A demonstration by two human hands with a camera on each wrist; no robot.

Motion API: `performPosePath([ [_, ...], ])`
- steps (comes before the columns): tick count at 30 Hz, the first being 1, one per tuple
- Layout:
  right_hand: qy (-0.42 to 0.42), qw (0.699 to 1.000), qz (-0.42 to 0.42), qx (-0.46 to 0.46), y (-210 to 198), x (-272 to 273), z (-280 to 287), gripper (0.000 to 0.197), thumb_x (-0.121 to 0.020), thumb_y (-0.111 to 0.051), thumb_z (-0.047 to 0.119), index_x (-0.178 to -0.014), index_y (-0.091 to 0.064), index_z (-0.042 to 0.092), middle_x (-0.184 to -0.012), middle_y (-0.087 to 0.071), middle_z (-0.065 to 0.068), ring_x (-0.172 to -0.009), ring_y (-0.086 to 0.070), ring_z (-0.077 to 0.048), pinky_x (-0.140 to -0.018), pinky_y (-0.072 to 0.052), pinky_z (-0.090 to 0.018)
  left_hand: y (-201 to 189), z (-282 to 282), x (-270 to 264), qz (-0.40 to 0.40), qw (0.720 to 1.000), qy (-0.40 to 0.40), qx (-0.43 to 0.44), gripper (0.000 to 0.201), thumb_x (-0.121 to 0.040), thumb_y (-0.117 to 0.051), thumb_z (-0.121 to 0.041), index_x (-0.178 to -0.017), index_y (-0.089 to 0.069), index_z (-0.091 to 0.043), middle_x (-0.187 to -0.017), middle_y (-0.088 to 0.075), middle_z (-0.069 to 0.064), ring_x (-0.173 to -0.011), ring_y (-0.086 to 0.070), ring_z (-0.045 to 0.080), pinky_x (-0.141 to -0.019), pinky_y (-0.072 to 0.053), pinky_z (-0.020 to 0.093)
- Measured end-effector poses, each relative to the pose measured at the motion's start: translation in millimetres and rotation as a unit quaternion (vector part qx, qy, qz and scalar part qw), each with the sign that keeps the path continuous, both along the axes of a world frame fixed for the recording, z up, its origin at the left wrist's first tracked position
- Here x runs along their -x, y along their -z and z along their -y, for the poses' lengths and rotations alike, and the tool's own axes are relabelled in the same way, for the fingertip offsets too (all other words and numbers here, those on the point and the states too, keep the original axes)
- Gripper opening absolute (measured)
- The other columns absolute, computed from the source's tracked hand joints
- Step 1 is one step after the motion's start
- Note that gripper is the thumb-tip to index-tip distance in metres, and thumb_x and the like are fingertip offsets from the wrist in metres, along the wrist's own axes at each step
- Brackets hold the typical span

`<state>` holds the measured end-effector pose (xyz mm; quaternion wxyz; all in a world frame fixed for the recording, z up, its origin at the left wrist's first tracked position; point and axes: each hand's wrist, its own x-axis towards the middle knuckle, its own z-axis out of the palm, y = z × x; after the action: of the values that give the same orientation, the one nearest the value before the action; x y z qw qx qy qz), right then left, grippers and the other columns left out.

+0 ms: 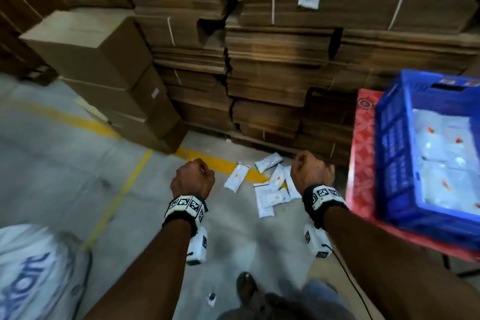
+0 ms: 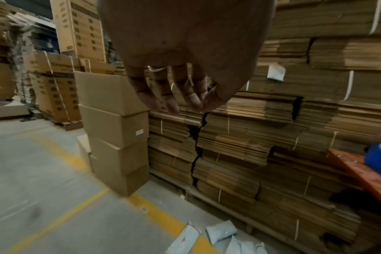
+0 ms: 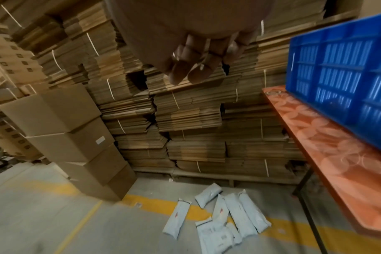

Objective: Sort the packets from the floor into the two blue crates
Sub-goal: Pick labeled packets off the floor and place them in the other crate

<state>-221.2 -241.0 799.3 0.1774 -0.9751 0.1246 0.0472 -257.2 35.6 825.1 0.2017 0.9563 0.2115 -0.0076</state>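
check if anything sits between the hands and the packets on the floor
Nothing visible does. The left hand and right hand hang empty above the packets, with only bare floor around them.

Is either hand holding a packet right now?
No: the left hand and right hand are empty above the packets on the floor.

White packets [image 1: 267,187] with red marks, blue crate [image 1: 394,153], red-orange circle-patterned table [image 3: 328,137], yellow floor lines [image 1: 207,161], brown cardboard stacks [image 1: 272,65].
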Motion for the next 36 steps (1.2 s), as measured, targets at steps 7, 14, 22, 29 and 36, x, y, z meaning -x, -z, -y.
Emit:
performPosePath([
  [7,0.019,0.997,-0.053,0.045,26,-15,-16,0.026,-0.095,-0.039,0.036,-0.099,-0.060,0.020,-0.096,-0.072,-0.012,-0.096,-0.067,-0.032,-0.102,-0.032,-0.042,41,-33,-18,-0.082,0.997,0.007,0.010,0.015,-0.081,-0.063,-0.034,-0.092,-0.067,-0.024,-0.102,-0.068,0.004,-0.099,-0.063,0.032,-0.077,-0.049,0.034],
  [14,0.031,0.989,-0.137,0.048,52,-72,4,0.051,-0.084,-0.056,0.028,-0.134,-0.046,0.020,-0.124,-0.064,-0.013,-0.118,-0.057,-0.032,-0.105,-0.033,-0.044,63,-31,-71,-0.113,0.993,0.009,0.018,0.014,-0.081,-0.065,-0.039,-0.088,-0.067,-0.026,-0.104,-0.064,0.002,-0.102,-0.062,0.028,-0.081,-0.051,0.036],
  [22,0.087,0.980,-0.177,0.001,85,-122,4,0.031,-0.083,-0.055,0.018,-0.114,-0.060,0.018,-0.114,-0.068,-0.016,-0.107,-0.064,-0.033,-0.095,-0.040,-0.038,76,-50,-159,-0.122,0.992,0.038,-0.016,0.017,-0.082,-0.068,-0.041,-0.089,-0.070,-0.025,-0.107,-0.065,0.004,-0.101,-0.063,0.032,-0.080,-0.053,0.039],
  [29,0.139,0.962,-0.235,-0.017,125,-132,-19,0.029,-0.087,-0.054,0.026,-0.115,-0.059,0.023,-0.121,-0.065,-0.013,-0.113,-0.060,-0.034,-0.107,-0.034,-0.042,131,-40,-220,-0.197,0.975,0.099,0.021,0.016,-0.084,-0.066,-0.040,-0.093,-0.070,-0.027,-0.113,-0.060,0.004,-0.109,-0.059,0.030,-0.087,-0.051,0.039],
  [36,0.219,0.938,-0.264,-0.048,160,-140,-48,0.034,-0.088,-0.056,0.028,-0.122,-0.059,0.028,-0.130,-0.060,-0.010,-0.118,-0.057,-0.035,-0.098,-0.045,-0.035,183,-36,-255,-0.246,0.959,0.140,0.032,0.025,-0.087,-0.061,-0.044,-0.103,-0.070,-0.027,-0.119,-0.059,0.002,-0.114,-0.058,0.028,-0.094,-0.050,0.041],
])
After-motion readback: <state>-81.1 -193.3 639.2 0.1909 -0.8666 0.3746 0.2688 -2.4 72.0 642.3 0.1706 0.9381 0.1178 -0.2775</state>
